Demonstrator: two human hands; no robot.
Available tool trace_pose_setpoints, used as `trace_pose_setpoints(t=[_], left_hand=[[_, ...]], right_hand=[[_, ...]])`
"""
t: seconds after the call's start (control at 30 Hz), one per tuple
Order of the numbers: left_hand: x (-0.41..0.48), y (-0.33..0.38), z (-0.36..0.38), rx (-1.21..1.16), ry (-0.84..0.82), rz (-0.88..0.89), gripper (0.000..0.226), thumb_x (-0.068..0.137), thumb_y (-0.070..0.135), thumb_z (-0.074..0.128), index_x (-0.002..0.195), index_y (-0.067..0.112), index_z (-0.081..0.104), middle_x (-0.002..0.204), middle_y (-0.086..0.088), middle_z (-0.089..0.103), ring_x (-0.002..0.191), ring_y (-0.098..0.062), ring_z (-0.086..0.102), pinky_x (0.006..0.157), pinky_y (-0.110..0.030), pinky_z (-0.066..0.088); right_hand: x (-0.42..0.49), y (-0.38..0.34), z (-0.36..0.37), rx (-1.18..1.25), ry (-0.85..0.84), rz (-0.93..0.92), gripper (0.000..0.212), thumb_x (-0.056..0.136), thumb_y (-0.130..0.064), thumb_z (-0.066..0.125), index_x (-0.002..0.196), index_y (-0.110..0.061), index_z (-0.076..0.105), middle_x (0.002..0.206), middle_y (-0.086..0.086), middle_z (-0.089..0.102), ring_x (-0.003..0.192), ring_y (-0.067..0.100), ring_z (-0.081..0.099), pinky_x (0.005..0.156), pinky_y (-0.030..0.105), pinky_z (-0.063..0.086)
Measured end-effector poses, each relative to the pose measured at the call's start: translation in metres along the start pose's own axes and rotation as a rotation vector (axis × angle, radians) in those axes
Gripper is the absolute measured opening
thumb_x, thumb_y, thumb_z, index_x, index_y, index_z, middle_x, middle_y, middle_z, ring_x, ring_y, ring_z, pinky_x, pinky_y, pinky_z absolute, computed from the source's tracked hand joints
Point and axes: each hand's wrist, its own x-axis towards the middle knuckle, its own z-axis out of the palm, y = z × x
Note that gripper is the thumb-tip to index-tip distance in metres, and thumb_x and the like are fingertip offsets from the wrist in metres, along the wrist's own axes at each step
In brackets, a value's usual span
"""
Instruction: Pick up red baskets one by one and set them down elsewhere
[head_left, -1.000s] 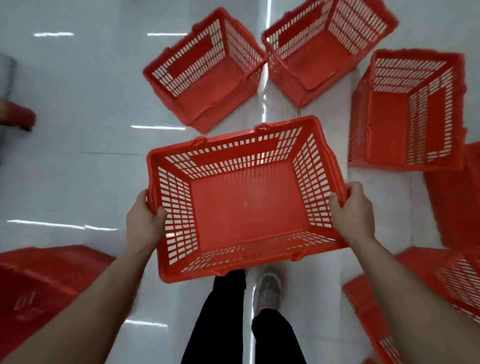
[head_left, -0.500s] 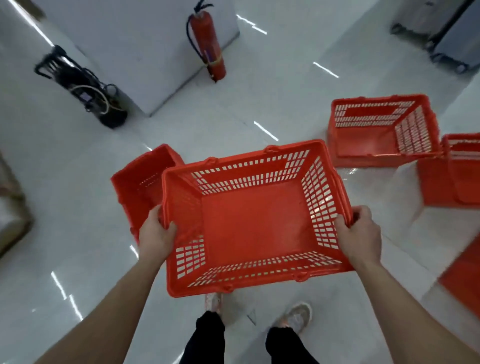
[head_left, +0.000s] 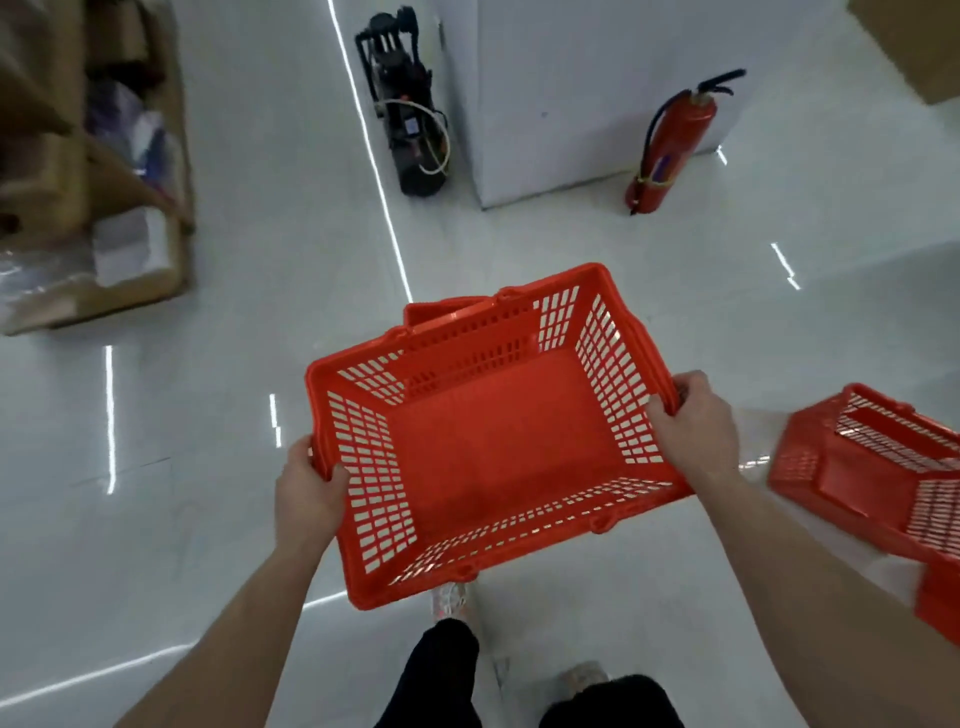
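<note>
At the bottom of the frame the person's dark trouser legs and two shoes stand on the glossy white floor (head_left: 218, 519). Just above them, in the centre, an empty red basket (head_left: 498, 447) is held clear of the floor, mouth up and tipped a little toward the camera. Its long axis runs from lower left to upper right, and each short end sits in one hand. The left hand (head_left: 306, 493) grips the lower-left end, its fingers clamped over the rim with the thumb inside against the mesh wall. The right hand (head_left: 696, 426) grips the right end the same way, slightly higher in the frame. Both hands are equally on it. At the right edge another red basket (head_left: 878, 478) lies tilted. Farther off, in the upper frame, a fire extinguisher (head_left: 670, 145) leans by a white pillar (head_left: 582, 88), with a black machine (head_left: 410, 119) to the pillar's left and cardboard boxes (head_left: 93, 171) at the upper left.
</note>
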Motion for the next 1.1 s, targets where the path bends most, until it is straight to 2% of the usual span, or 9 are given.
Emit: trace_pose_setpoints(t=[0.07,0.2,0.4,0.53,0.63,0.77,0.9,1.0,1.1], left_hand=[[0.001,-0.014,-0.003,-0.047,0.014,-0.068,0.043,0.090,0.025,0.065,0.130,0.019,0.051,0.103,0.002,0.066,0.077,-0.016,0.062,0.072,-0.035,0.052],[-0.013,-0.023,0.013,-0.156,0.040,-0.257,0.041,0.090,0.035,0.064,0.127,0.026,0.049,0.097,0.012,0.062,0.072,-0.006,0.064,0.057,-0.022,0.048],[-0.046,-0.010,0.078,-0.274,0.147,-0.512,0.043,0.090,0.030,0.066,0.128,0.023,0.048,0.103,0.006,0.065,0.087,-0.019,0.067,0.078,-0.039,0.057],[-0.061,0.025,0.130,-0.378,0.309,-0.712,0.039,0.090,0.037,0.064,0.124,0.033,0.046,0.101,0.012,0.063,0.084,-0.011,0.066,0.068,-0.029,0.055],[-0.063,0.050,0.171,-0.435,0.451,-0.862,0.042,0.090,0.035,0.063,0.128,0.030,0.046,0.102,0.011,0.061,0.089,-0.016,0.066,0.080,-0.040,0.057],[-0.055,0.066,0.218,-0.463,0.571,-1.024,0.042,0.094,0.039,0.060,0.132,0.032,0.042,0.108,0.011,0.060,0.090,-0.015,0.066,0.081,-0.044,0.058],[-0.050,0.060,0.264,-0.502,0.582,-1.078,0.045,0.094,0.045,0.059,0.133,0.032,0.040,0.109,0.012,0.059,0.091,-0.015,0.067,0.080,-0.045,0.059],[-0.047,0.050,0.297,-0.549,0.539,-1.086,0.049,0.092,0.045,0.063,0.133,0.030,0.041,0.108,0.009,0.062,0.082,-0.007,0.066,0.068,-0.031,0.058],[-0.038,0.037,0.319,-0.601,0.484,-1.092,0.054,0.091,0.036,0.068,0.138,0.026,0.043,0.111,0.004,0.063,0.074,0.001,0.063,0.051,-0.010,0.046]], right_hand=[[0.024,-0.029,0.007,-0.059,-0.037,-0.083,0.032,0.087,-0.044,0.058,0.107,-0.020,0.054,0.083,-0.004,0.059,0.068,0.018,0.052,0.065,0.028,0.038],[0.082,-0.073,0.030,-0.197,-0.110,-0.225,0.035,0.088,-0.047,0.056,0.110,-0.020,0.051,0.084,-0.004,0.057,0.068,0.018,0.052,0.065,0.030,0.041],[0.182,-0.118,0.084,-0.325,-0.282,-0.453,0.035,0.087,-0.050,0.053,0.109,-0.023,0.047,0.099,0.008,0.069,0.081,0.031,0.066,0.073,0.043,0.055],[0.241,-0.140,0.116,-0.337,-0.378,-0.640,0.033,0.087,-0.045,0.054,0.109,-0.022,0.047,0.100,0.011,0.069,0.084,0.036,0.066,0.072,0.042,0.051],[0.277,-0.155,0.143,-0.332,-0.449,-0.751,0.031,0.087,-0.044,0.054,0.108,-0.024,0.045,0.100,0.010,0.069,0.083,0.035,0.066,0.071,0.042,0.052],[0.306,-0.160,0.191,-0.308,-0.527,-0.858,0.028,0.088,-0.041,0.055,0.108,-0.026,0.043,0.099,0.006,0.069,0.073,0.026,0.061,0.067,0.038,0.049],[0.324,-0.156,0.241,-0.360,-0.662,-0.888,0.033,0.089,-0.039,0.056,0.116,-0.024,0.042,0.109,0.008,0.067,0.086,0.029,0.065,0.075,0.045,0.054],[0.333,-0.145,0.274,-0.408,-0.755,-0.856,0.047,0.090,-0.038,0.058,0.129,-0.017,0.044,0.120,0.011,0.064,0.098,0.032,0.064,0.081,0.045,0.052],[0.335,-0.134,0.295,-0.502,-0.846,-0.850,0.056,0.088,-0.032,0.062,0.136,-0.011,0.043,0.124,0.016,0.060,0.105,0.037,0.061,0.088,0.048,0.052]])
